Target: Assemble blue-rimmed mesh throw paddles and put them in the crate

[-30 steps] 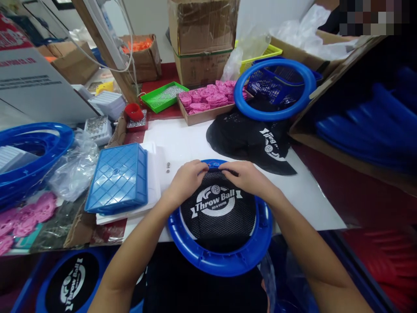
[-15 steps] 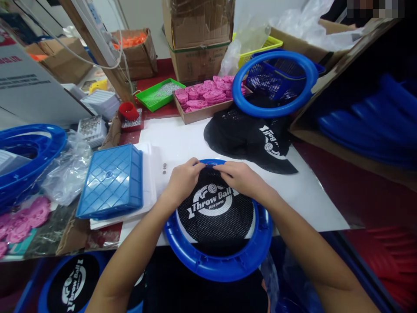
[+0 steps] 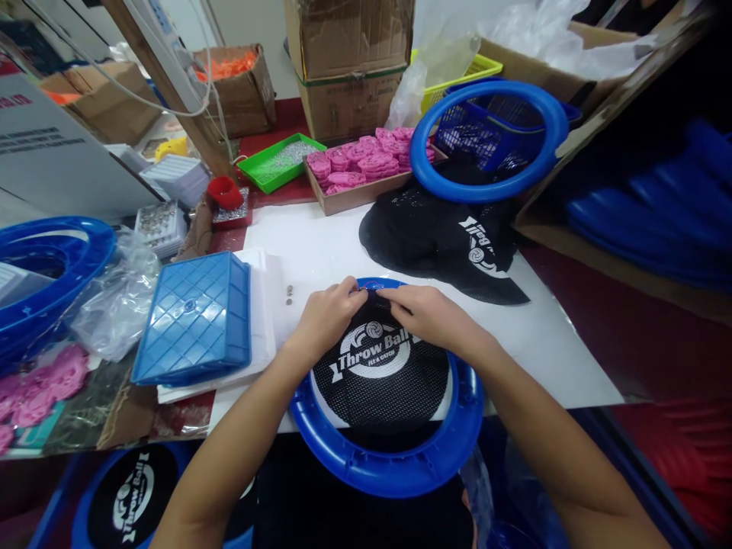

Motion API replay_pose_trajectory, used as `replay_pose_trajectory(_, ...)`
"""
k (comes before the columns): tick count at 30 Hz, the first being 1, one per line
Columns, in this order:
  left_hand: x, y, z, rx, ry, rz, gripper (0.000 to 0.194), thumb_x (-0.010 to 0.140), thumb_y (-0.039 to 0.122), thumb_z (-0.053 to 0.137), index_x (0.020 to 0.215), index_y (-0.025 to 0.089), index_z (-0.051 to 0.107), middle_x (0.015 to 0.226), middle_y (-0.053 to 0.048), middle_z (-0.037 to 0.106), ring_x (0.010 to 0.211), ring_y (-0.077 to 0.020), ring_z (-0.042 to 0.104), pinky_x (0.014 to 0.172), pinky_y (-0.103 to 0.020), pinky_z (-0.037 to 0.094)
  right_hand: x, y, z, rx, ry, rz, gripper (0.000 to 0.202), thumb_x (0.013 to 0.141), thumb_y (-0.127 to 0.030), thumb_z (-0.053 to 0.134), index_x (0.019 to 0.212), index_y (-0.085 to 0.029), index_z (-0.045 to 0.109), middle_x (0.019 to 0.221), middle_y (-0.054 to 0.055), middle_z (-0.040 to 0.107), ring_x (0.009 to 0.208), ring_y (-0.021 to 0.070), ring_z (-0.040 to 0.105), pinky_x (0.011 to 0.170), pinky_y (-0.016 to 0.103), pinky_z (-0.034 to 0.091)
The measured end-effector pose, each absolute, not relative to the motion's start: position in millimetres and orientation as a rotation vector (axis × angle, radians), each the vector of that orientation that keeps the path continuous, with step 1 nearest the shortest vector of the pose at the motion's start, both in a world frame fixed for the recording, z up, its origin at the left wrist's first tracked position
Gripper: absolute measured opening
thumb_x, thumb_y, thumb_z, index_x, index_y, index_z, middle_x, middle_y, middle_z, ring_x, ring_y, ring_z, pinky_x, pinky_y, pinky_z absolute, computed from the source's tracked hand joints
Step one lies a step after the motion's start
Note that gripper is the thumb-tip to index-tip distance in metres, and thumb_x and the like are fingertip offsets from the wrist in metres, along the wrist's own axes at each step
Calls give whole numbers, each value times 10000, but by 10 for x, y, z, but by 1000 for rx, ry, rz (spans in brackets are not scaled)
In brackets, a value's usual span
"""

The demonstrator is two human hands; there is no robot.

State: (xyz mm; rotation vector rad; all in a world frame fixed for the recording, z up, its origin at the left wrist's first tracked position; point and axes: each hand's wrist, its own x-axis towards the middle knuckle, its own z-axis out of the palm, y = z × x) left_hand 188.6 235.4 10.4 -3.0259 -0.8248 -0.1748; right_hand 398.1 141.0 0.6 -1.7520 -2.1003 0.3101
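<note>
A blue plastic ring lies at the table's front edge, its near side jutting past it. Inside it is a black mesh disc with white "Throw Ball" print. At the ring's far side, my left hand pinches the top edge of the mesh. My right hand is beside it, fingers bent together on the same edge, a small gap between the hands. What lies under the fingertips is too small to make out. More black mesh lies behind, under a second blue ring.
On the left sit a blue plastic box, small metal pieces and a clear bag. Behind are a green tray, a carton of pink pieces and tall cardboard boxes. A carton of blue rings stands right.
The view has shifted slightly. My left fingertips have moved a little right along the mesh's top edge; my right hand keeps nearly the same place.
</note>
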Motion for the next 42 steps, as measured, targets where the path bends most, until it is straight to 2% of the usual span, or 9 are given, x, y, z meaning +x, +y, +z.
replay_pose_trajectory(9,1904,2363,61,-3002,-851,-204,368,1017,66,440,1221,227,701,1215,-99,680,859,-208,694,565,-298,469,4013,1383,-22,-1719,-2026,248,358,1006,-161,508,1271,-189,747,1129,102,794,986,256,750,891,386,590)
replay_pose_trajectory(15,1872,2347,169,-3014,-861,-264,362,994,41,420,1172,183,702,1250,-144,642,985,-248,655,711,-346,524,4042,1366,37,-1682,-1969,296,309,1047,-236,511,1222,-206,764,1126,88,797,1003,255,747,928,407,580)
replay_pose_trajectory(19,1811,2188,336,-3296,-635,-247,176,1041,280,558,1119,194,691,1199,-111,630,1034,-239,629,840,-354,532,4051,1347,47,-1730,-2083,302,307,1025,-192,512,1203,-213,761,1053,88,792,931,248,732,849,368,550)
replay_pose_trajectory(22,1794,2026,378,-3502,-323,110,464,880,484,799,1219,204,648,1217,-102,624,1064,-263,623,873,-360,524,4047,1330,59,-1756,-2172,310,302,992,-147,525,1154,-223,769,971,79,778,853,232,710,786,332,511)
replay_pose_trajectory(25,1786,1938,349,-3477,-207,342,739,740,492,919,1339,208,593,1305,-136,594,1132,-315,604,942,-404,495,4047,1309,96,-1767,-2214,320,310,970,-121,526,1124,-229,772,936,71,771,819,224,699,758,316,485)
replay_pose_trajectory(30,1708,1974,328,-3471,-45,470,814,676,424,970,1376,251,592,1394,-149,553,1225,-350,577,1003,-426,468,4067,1271,157,-1751,-2305,386,309,943,-118,535,1086,-251,775,844,34,762,746,204,677,695,298,454)
replay_pose_trajectory(35,1723,2077,366,-3595,-99,391,582,797,449,879,1293,246,653,1339,-114,588,1190,-297,610,974,-383,505,4063,1241,183,-1802,-2328,440,276,970,-170,526,1074,-264,763,768,27,730,680,194,637,642,298,410)
replay_pose_trajectory(39,1811,2197,331,-3449,-570,178,231,1006,289,632,1196,167,677,1211,-112,634,1073,-250,652,891,-355,537,4062,1221,217,-1879,-2370,361,257,983,-160,490,979,-231,736,760,36,685,651,176,577,618,308,338)
replay_pose_trajectory(42,1830,2247,283,-3272,-725,165,211,1025,261,572,1169,152,679,1209,-119,650,946,-235,680,771,-340,539,4079,1213,235,-1916,-2436,193,252,974,-144,483,904,-210,716,758,44,640,609,160,497,595,334,246)
